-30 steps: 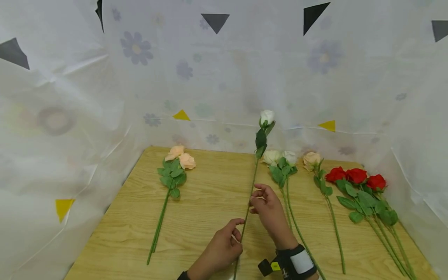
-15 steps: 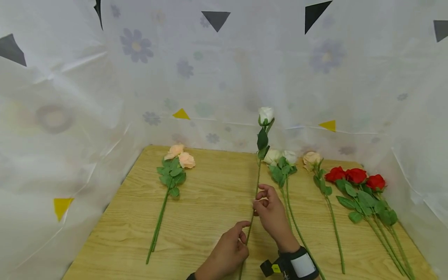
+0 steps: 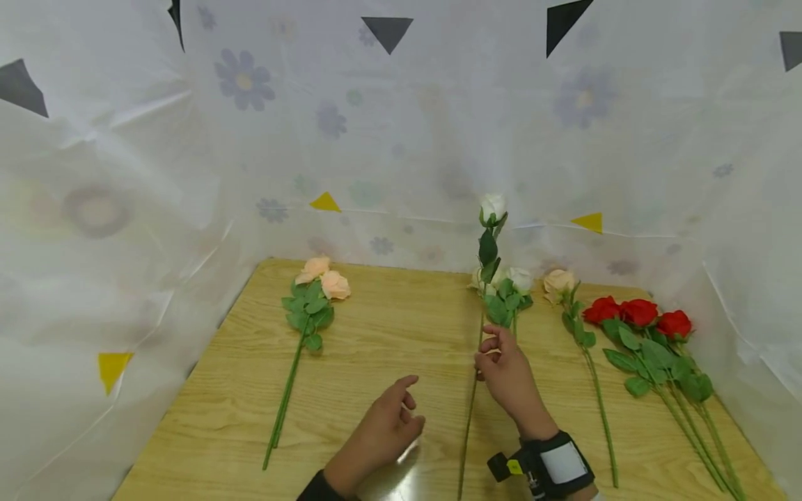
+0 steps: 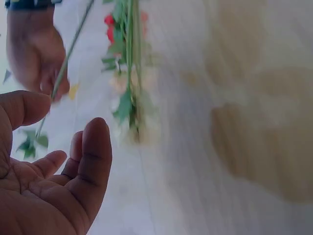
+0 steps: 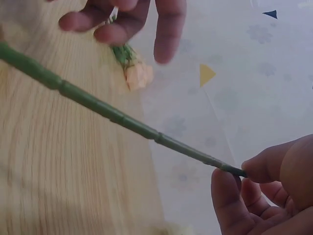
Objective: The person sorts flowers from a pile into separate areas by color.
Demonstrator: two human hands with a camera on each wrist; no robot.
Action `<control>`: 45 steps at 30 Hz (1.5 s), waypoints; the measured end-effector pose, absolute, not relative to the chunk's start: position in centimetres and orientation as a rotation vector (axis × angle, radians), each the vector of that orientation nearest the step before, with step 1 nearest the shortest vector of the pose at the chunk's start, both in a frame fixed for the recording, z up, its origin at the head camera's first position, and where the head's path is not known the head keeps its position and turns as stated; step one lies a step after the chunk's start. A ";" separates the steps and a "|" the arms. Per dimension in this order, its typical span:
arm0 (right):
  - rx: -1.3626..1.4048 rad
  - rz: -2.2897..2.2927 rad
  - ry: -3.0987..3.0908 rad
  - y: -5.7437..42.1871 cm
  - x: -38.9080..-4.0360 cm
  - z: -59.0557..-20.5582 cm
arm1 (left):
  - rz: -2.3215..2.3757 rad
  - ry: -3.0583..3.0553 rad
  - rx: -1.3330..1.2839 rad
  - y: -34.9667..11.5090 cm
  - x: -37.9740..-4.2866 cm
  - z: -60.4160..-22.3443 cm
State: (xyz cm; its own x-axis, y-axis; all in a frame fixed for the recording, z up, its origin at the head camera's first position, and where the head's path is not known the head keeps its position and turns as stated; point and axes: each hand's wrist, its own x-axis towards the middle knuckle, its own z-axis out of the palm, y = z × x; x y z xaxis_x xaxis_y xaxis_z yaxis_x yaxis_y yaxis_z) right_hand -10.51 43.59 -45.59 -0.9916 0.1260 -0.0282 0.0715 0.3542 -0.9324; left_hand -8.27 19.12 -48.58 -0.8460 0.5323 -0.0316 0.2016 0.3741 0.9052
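Observation:
A long-stemmed white rose (image 3: pixel 493 207) is held nearly upright over the table by my right hand (image 3: pixel 509 376), which pinches its green stem (image 5: pixel 112 113) between thumb and fingertips. To the left of that stem my left hand (image 3: pixel 385 424) hangs apart from it, fingers loosely bent and holding nothing; its bare palm (image 4: pixel 44 196) shows in the left wrist view. Behind the held rose lie two pale roses, one of them a white rose (image 3: pixel 520 280), partly covered by its leaves and by my right hand.
Two peach roses (image 3: pixel 335 285) lie at the left of the wooden table (image 3: pixel 388 334). Right of the pale pair is a single peach rose (image 3: pixel 560 285), then several red roses (image 3: pixel 639 314) near the right edge. A white patterned sheet (image 3: pixel 426 125) walls the back and sides.
My left hand has let go of the white rose's stem and drawn away to the left. My right hand has carried the rose to the right, in front of the pale pair.

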 end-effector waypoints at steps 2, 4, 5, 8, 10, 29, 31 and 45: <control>-0.190 1.640 -2.637 45.1 -10.5 -45.4 | 1.428 2.393 0.609 17.4 -9.2 -48.3; -0.190 1.547 -2.721 46.8 -10.5 -45.4 | 1.379 2.475 0.543 15.6 -10.1 -47.8; -0.192 1.513 -2.759 47.7 -10.5 -45.4 | 1.338 2.518 0.499 14.6 -10.5 -47.6; -0.203 1.426 -2.852 50.3 -10.5 -45.9 | 1.191 2.685 0.387 11.6 -11.6 -46.9; -0.198 1.364 -2.900 51.7 -10.5 -46.3 | 1.074 2.795 0.319 9.6 -12.2 -46.5; -0.233 1.095 -3.091 52.8 -10.5 -50.5 | 0.666 2.760 0.061 2.7 -13.9 -47.3; -0.255 1.130 -3.094 52.9 -10.4 -50.6 | 0.678 2.780 0.070 2.6 -13.8 -47.4; -0.314 1.128 -3.063 54.6 -9.9 -50.3 | 0.845 2.708 0.023 2.0 -13.9 -47.5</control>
State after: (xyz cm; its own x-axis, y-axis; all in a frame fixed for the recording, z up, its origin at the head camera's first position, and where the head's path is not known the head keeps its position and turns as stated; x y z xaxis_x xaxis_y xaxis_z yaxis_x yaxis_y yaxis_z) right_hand -9.88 54.63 -50.28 -0.9723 0.1306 -0.1936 0.2250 0.7464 -0.6263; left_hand -13.88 2.00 -47.45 -0.9538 0.1047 -0.2816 -0.0741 0.8264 0.5582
